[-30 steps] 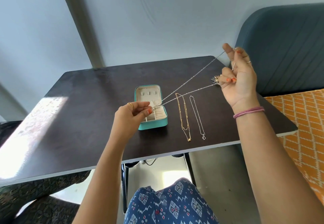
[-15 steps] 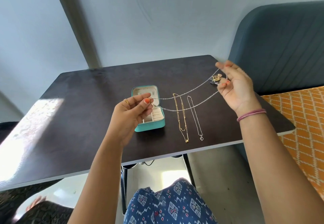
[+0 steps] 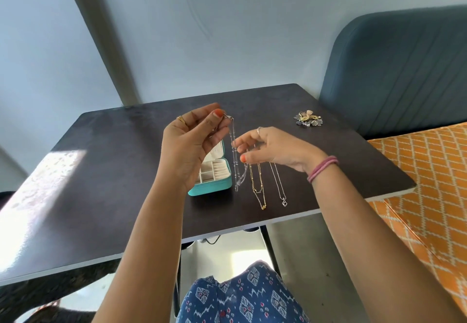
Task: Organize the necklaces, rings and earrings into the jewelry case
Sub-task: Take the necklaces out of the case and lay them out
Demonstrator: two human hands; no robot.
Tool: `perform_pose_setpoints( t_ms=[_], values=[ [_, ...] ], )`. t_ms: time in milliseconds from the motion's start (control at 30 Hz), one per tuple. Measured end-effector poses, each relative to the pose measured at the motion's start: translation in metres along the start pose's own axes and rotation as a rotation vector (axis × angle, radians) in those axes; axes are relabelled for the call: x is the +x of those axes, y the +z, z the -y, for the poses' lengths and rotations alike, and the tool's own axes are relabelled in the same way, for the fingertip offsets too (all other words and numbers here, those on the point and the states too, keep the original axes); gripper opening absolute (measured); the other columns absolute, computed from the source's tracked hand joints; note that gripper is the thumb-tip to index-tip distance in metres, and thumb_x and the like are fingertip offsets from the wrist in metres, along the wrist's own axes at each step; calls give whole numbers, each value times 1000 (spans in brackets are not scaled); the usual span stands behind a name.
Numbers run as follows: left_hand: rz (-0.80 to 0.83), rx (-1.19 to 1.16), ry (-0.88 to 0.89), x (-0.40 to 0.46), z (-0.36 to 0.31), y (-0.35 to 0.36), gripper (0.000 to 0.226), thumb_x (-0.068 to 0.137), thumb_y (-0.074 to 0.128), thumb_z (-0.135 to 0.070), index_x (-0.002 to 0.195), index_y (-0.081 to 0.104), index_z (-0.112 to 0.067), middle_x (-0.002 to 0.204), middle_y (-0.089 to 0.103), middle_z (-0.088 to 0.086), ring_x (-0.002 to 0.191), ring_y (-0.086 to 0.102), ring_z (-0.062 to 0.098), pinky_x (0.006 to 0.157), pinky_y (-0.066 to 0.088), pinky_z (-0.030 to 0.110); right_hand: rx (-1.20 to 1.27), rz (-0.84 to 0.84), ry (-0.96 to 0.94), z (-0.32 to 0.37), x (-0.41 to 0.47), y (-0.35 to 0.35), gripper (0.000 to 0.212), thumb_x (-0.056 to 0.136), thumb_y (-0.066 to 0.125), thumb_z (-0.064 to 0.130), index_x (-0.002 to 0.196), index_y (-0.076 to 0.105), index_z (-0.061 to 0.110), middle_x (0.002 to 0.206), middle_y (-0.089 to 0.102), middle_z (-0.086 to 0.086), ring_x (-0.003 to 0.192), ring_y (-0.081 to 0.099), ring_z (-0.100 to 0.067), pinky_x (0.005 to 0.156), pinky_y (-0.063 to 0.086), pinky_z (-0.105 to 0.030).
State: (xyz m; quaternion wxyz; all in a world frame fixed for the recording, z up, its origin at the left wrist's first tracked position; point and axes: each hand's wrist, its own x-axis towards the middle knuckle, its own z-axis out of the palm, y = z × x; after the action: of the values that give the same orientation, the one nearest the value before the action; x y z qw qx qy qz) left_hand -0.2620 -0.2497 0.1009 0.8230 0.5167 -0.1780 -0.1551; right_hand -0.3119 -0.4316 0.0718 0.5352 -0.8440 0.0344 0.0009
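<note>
My left hand [image 3: 192, 143] is raised above the table and pinches the top of a silver beaded necklace [image 3: 236, 171], which hangs doubled beside the open teal jewelry case [image 3: 214, 187]. My right hand [image 3: 273, 148] is just right of the chain. Its fingertips are at the hanging strands, with thumb and forefinger slightly apart. A gold necklace [image 3: 259, 191] and a thin silver necklace with a heart pendant [image 3: 280, 191] lie straight on the table, right of the case. A small pile of rings and earrings [image 3: 308, 118] sits at the far right.
The dark table [image 3: 113, 171] has a sunlit patch on its left side. A blue padded seat back [image 3: 404, 70] and an orange patterned cushion [image 3: 429, 171] stand to the right. My knee in blue patterned cloth [image 3: 242, 297] is below the table's near edge.
My right hand let go of the far end of the silver necklace and came in toward my left. The chain was stretched between both hands and now hangs from my raised left hand.
</note>
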Motion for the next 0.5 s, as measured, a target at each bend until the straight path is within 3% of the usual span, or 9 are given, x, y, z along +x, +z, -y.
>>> perform_pose_setpoints(
  t_ms=[100, 167, 333, 500],
  values=[
    [0, 9, 25, -2, -4, 3, 17, 88, 62, -4, 103, 69, -4, 89, 75, 9, 85, 73, 18, 73, 58, 23, 34, -1, -64, 13, -2, 4, 29, 83, 73, 11, 109, 67, 23, 107, 67, 2, 91, 63, -6, 78, 53, -17],
    [-2, 11, 41, -3, -6, 4, 16, 88, 62, -4, 102, 69, -4, 87, 75, 8, 83, 73, 18, 71, 57, 22, 48, 38, -62, 22, -4, 3, 27, 84, 73, 14, 107, 67, 25, 113, 67, 3, 96, 65, -8, 80, 57, -24],
    [-14, -2, 66, -4, -9, 4, 13, 88, 61, -3, 99, 68, -4, 81, 75, 6, 79, 72, 16, 73, 58, 23, 28, 28, -137, 42, -10, 1, 31, 86, 70, 20, 116, 64, 15, 116, 66, -2, 99, 67, -13, 82, 58, -29],
    [-24, 36, 96, -4, -11, 3, 12, 87, 63, -3, 98, 69, -4, 81, 75, 4, 79, 72, 16, 73, 59, 24, -43, -126, -245, 57, -11, 3, 25, 90, 64, 31, 112, 64, 18, 94, 72, -1, 87, 69, -9, 77, 60, -33]
  ],
)
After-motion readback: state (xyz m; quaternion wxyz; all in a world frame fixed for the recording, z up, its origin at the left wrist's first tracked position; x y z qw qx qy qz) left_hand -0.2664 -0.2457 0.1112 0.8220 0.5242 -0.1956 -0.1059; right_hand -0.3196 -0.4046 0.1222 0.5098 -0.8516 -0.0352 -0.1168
